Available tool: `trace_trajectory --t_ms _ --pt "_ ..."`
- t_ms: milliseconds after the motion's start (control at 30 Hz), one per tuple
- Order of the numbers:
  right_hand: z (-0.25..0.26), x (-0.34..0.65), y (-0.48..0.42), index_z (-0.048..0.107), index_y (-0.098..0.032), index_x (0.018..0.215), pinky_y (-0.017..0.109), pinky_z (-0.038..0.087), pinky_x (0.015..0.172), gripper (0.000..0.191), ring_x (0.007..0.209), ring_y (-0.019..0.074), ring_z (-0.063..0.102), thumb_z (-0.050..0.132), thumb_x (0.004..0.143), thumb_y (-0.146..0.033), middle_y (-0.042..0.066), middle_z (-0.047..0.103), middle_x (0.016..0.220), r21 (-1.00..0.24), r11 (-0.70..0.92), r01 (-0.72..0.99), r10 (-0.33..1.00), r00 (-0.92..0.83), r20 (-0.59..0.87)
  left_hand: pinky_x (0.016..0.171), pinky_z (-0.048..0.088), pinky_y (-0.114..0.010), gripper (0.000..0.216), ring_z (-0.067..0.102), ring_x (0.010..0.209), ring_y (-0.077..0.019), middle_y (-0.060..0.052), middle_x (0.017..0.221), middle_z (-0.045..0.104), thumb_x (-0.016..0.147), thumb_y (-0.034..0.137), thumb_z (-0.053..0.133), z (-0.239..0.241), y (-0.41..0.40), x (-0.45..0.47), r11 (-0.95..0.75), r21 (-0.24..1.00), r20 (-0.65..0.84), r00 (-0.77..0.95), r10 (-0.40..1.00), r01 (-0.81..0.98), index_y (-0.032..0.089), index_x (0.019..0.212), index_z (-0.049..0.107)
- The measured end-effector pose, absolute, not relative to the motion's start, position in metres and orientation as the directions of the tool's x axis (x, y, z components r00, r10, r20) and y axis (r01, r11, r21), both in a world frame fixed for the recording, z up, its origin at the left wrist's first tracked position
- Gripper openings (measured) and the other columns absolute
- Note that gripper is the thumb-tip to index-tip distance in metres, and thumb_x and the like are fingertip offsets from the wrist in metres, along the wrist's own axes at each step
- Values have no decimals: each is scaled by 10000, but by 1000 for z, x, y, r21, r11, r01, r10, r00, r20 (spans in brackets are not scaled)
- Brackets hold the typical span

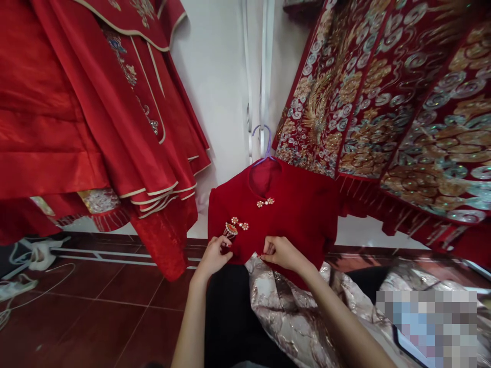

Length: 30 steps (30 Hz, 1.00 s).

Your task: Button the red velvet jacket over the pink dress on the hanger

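Observation:
A dark red short-sleeved garment (303,199) hangs in front of me from a purple hanger (268,153). Beaded flower fastenings (265,203) sit below its neckline, and a second pair (240,224) lies lower on the left. Just under that pair is a fan-shaped jewelled brooch (230,230) with a tassel. My left hand (216,256) is closed on the cloth at the garment's lower left, its fingertips beside the tassel. With curled fingers, my right hand (282,252) pinches the cloth near the lower edge; its fingertips are partly hidden.
Red satin garments (146,122) hang at left, and a heavily embroidered red garment (383,112) at right. Shiny patterned silver fabric (280,312) lies across my lap. A phone-like object (410,347), partly blurred, rests at lower right. White cables (42,255) lie on the tiled floor (115,312).

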State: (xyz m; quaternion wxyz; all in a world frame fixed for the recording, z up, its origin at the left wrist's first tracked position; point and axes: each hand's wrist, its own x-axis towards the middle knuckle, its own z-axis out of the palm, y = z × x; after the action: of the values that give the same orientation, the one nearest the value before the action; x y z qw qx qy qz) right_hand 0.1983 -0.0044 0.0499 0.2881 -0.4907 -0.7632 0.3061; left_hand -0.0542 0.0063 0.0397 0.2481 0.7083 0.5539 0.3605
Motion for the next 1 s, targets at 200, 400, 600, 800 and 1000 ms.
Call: trace_trajectory --t_ms 200,400,600,800,1000 --pt "64 221 -6 552 -171 699 245 471 600 174 666 170 649 707 653 -233 51 693 694 -851 247 464 905 -425 31 667 478 -275 150 592 664 -141 -5 698 610 688 233 664 43 -8 -45 -180 874 124 151 981 451 162 782 571" --pt "99 244 -26 567 -165 748 245 484 592 161 675 169 671 693 675 -233 57 724 742 -900 159 406 832 -546 -99 810 532 -339 258 666 831 -190 -98 890 692 644 107 678 22 -26 -12 -134 927 96 123 988 349 120 900 646" --pt "102 210 -34 608 -162 751 240 491 621 181 711 167 670 712 710 -305 47 716 760 -879 340 335 791 -607 75 906 515 -369 407 641 1013 -217 -117 1101 648 662 81 653 7 -34 15 -246 927 222 118 968 282 150 1062 637" --pt "55 178 -10 597 -159 747 240 490 629 183 678 151 644 694 740 -315 37 681 737 -852 390 349 890 -381 251 808 552 -347 298 683 833 -190 -101 920 691 669 67 642 6 -29 8 -181 955 200 -57 978 234 129 960 649" --pt "39 171 -5 585 -168 765 230 480 610 133 655 135 607 658 765 -280 24 648 727 -829 407 383 903 -307 302 808 550 -355 218 693 789 -193 -103 844 721 654 69 643 5 -26 4 -171 978 179 -67 982 116 116 866 668"
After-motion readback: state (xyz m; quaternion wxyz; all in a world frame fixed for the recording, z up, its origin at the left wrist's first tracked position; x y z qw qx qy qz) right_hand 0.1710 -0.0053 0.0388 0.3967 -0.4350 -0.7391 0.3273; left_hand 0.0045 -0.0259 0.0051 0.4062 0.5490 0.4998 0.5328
